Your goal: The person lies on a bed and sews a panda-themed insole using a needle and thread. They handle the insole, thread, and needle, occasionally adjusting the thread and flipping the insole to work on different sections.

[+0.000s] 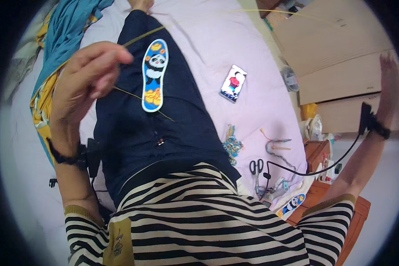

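My left hand (91, 77) is raised over my lap, its fingers closed in a pinch on a yellow thread (144, 35). The thread's tail (166, 116) drops across an insole (154, 73) with a panda pattern on blue, which lies on my dark trousers. From the pinch, the thread rises and arcs off toward the upper right. Far out to the right, my right arm is stretched away; its hand (389, 84) is dim and blurred, and its fingertips do not show whether they grip the thread.
A phone (233, 84) with a cartoon picture lies on the pink bedding, near bundled coloured threads (232, 148), a braided skein (277, 148) and black-handled scissors (256, 170). A second panda insole (292, 205) sits by the wooden furniture (357, 213). A black cable (319, 173) runs to my right wrist.
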### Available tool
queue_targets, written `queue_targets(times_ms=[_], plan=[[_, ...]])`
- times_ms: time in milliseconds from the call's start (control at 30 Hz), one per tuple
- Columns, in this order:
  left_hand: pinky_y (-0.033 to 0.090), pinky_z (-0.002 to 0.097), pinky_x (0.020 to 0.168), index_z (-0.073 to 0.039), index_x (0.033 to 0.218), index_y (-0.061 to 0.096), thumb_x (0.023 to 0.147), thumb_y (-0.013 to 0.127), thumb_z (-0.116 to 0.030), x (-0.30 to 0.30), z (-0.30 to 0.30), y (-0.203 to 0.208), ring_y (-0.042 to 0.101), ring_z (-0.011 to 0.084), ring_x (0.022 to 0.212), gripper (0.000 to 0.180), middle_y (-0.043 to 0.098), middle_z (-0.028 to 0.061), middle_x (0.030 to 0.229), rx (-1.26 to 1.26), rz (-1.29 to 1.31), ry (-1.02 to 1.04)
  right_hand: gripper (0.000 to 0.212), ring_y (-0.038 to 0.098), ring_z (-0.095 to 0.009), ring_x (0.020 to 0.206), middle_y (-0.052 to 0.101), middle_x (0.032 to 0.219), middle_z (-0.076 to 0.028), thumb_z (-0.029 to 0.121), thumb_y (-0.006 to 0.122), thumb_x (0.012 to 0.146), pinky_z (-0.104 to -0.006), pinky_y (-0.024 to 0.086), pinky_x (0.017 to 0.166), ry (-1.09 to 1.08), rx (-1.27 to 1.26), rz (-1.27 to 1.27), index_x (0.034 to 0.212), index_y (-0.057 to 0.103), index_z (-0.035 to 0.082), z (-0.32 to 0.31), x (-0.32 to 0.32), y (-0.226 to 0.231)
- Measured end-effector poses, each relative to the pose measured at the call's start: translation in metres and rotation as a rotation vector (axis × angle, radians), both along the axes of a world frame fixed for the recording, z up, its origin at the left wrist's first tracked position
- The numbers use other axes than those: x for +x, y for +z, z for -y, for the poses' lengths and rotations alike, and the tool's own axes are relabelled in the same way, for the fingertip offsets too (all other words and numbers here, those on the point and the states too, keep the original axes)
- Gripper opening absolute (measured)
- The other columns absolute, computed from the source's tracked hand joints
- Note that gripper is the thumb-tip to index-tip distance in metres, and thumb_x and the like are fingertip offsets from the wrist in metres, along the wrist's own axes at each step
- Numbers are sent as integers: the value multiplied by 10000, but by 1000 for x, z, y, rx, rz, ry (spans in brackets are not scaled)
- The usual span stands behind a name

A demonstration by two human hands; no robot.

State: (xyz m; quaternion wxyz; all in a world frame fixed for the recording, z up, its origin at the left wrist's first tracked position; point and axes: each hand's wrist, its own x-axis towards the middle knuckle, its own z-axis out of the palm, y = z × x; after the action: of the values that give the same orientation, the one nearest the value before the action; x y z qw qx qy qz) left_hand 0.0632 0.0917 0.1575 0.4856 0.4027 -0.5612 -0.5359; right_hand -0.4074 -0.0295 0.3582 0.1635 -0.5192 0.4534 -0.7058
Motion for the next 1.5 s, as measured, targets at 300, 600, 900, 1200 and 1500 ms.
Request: queue_targets(times_ms=[300, 600, 900, 1200, 1500], plan=[[259, 142, 390, 7, 895, 637, 907, 526, -196, 12, -26, -52, 365, 3, 397, 232, 466, -33, 526, 134, 36, 92, 65, 541, -136, 661, 541, 708, -27, 92, 608, 860, -284, 497, 692, 173, 459, -69, 889, 579, 43, 33, -230, -222], [256, 157, 396, 4, 871, 660, 876, 571, -161, -31, 6, -101, 371, 17, 418, 187, 505, -16, 557, 499, 87, 82, 171, 581, -105, 738, 641, 823, -36, 69, 637, 816, -221, 468, 671, -2, 1075, -785, 951, 649, -36, -28, -291, -350], [202, 148, 378, -3, 975, 609, 941, 486, -217, 13, 24, -108, 273, -9, 404, 249, 388, -70, 520, 299, 33, 302, 122, 566, -99, 687, 645, 760, -34, 54, 648, 773, -247, 459, 634, -116, 1003, -1017, 865, 656, -27, -27, -304, -345], [228, 132, 368, 3, 968, 603, 939, 489, -198, -17, 36, -87, 309, -13, 377, 233, 421, -63, 502, 381, -27, 190, 147, 577, -156, 694, 633, 739, -77, 98, 629, 785, -307, 469, 663, -280, 616, -1457, 895, 661, 6, 11, -198, -315], [235, 123, 359, 17, 1007, 595, 943, 487, -217, 26, 33, -96, 299, -9, 368, 266, 381, -58, 494, 284, -282, 312, 226, 576, -170, 706, 631, 832, -21, 101, 611, 801, -300, 463, 668, 130, 1181, -1029, 995, 621, -15, -39, -288, -324]])
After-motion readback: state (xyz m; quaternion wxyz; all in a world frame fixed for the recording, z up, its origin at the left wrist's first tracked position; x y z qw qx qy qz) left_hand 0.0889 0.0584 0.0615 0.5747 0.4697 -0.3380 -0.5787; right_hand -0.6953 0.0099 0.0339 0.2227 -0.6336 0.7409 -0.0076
